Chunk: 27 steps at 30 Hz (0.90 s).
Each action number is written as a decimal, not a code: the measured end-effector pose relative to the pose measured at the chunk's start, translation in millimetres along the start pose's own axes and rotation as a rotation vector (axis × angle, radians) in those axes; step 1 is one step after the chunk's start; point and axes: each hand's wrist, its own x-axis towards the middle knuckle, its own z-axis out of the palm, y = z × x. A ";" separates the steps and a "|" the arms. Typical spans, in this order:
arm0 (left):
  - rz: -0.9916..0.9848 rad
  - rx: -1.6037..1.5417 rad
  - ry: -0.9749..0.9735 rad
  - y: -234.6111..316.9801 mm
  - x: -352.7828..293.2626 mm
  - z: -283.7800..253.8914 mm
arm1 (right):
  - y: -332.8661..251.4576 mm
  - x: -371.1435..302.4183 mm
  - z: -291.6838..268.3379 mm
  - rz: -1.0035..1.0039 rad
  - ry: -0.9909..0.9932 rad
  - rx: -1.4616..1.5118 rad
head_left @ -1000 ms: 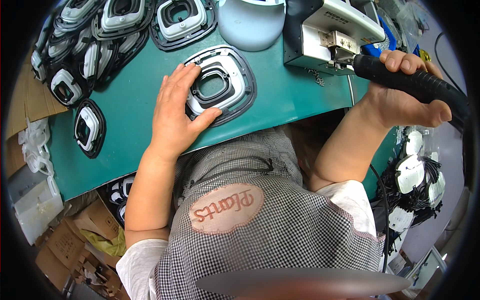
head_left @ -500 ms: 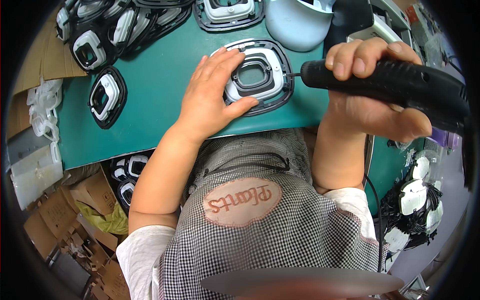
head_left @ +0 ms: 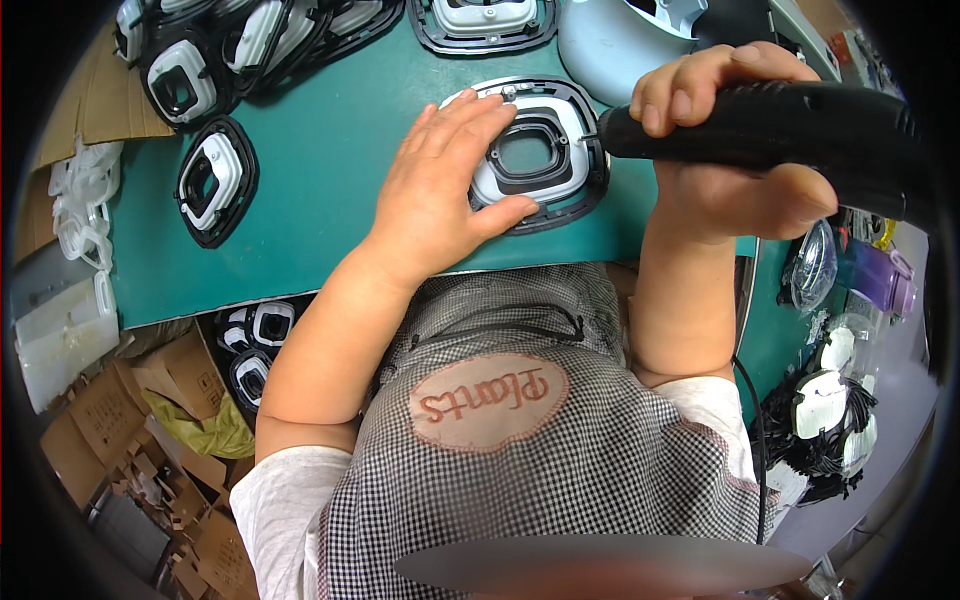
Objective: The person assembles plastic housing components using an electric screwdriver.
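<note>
A squarish black frame with a white ring (head_left: 575, 170) and an opening in its middle lies flat on the green table. My left hand (head_left: 440, 185) rests on its left side, fingers spread and the thumb apart along the near edge. In my right hand (head_left: 720, 150) is a black electric screwdriver (head_left: 780, 125), held nearly level with its nose to the left. Its thin bit points at the right side of the white ring. Whether the bit sits in a screw cannot be made out.
Several similar black-and-white frames (head_left: 185, 85) are piled at the far left, and a single frame (head_left: 215, 185) lies below them. Another frame (head_left: 485, 20) and a pale blue rounded housing (head_left: 620, 50) stand at the back. White parts with black cables (head_left: 822, 400) lie at the right.
The screwdriver's nose has come left relative to the frame, now over its right rim, and less of the bit shows. The whole view has shifted slightly. My left hand keeps its hold.
</note>
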 end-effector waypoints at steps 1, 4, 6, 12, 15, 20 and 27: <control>-0.001 0.000 -0.003 0.0 -0.1 -0.3 | 0.7 2.7 -0.1 -0.004 -0.077 -0.026; -0.006 0.008 -0.004 1.7 0.0 -0.9 | 6.0 7.3 -0.1 0.002 -0.192 -0.015; -0.010 0.017 -0.002 3.1 0.7 -1.7 | 4.9 9.2 2.8 0.024 -0.203 0.028; 0.000 0.006 0.002 5.0 1.6 1.2 | -1.5 0.7 7.0 0.053 -0.093 -0.029; -0.006 -0.005 -0.013 5.7 2.5 1.5 | -11.8 -1.4 -2.2 0.162 0.241 -0.063; -0.028 0.028 -0.040 8.2 1.5 -1.6 | -101.6 15.1 -44.0 -0.066 0.257 -0.116; -0.012 0.011 -0.037 8.6 3.1 0.7 | -128.9 9.5 -85.2 -0.123 0.457 -0.314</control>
